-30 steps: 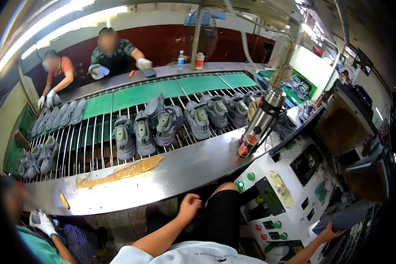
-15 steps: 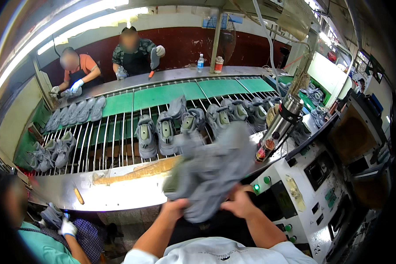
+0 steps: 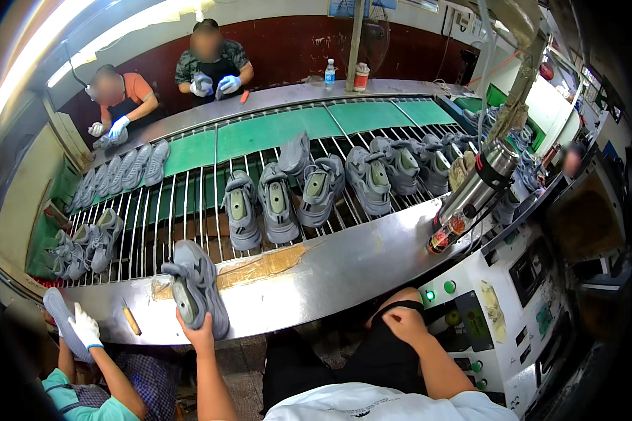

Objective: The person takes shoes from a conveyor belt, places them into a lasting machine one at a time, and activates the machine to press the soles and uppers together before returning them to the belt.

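Note:
My left hand (image 3: 199,331) is closed around the heel end of a pair of grey sneakers (image 3: 207,291), one with a pale green last (image 3: 185,300) showing in its opening. The pair is over the near steel edge of the bench (image 3: 274,305). My right hand (image 3: 404,324) lies by my right thigh near the control panel, its fingers curled with nothing visible in them. Left of the sneakers, a yellow-handled awl (image 3: 131,321) lies on the steel.
Several grey sneakers (image 3: 277,203) stand on the metal-rod conveyor (image 3: 200,203). A steel flask (image 3: 481,175) stands at the right, beside a white control panel (image 3: 498,309). At the lower left, a co-worker's gloved hand (image 3: 86,326) holds a grey sole (image 3: 67,323). Two people work opposite.
The sneakers have moved from in front of me to the left, now in my left hand alone. My right hand has let go and dropped back to the right.

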Demonstrator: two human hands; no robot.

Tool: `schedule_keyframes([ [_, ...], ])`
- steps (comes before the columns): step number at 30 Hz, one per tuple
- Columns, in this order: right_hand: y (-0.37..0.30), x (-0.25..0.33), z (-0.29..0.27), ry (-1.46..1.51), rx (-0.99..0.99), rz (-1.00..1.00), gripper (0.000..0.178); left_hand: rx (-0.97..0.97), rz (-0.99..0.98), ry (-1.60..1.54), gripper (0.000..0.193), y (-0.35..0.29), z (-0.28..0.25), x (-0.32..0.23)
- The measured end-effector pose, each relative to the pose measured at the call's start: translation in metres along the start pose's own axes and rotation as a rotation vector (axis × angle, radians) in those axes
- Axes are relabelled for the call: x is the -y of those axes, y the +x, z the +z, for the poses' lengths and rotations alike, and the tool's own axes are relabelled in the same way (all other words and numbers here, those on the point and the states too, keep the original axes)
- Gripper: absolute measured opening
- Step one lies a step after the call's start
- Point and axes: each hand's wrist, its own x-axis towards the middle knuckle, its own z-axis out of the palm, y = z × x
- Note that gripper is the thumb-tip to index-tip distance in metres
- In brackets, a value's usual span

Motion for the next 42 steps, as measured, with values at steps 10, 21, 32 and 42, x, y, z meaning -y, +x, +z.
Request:
schedule_keyframes([
  [10, -0.001, -0.096, 0.012, -0.472, -0.21, 0.114, 0.026, -0.003, -0.01, 0.163, 0.072, 0.164, 0.148, 0.02],
  [21, 0.06, -0.113, 0.022, -0.469, -0.163, 0.031, 0.022, 0.463, 0.369, 0.154, 0.064, 0.19, 0.358, -0.122],
  [32, 0.074, -0.132, -0.003, -0.404, -0.212, 0.028, 0.025, 1.079, -0.176, 0.643, 0.077, 0.301, 0.619, -0.037],
  [42, 0.065, -0.142, -0.005, -0.252, -0.347, 0.033, 0.023, 0.675, -0.115, 0.464, 0.074, 0.246, 0.578, -0.161],
])
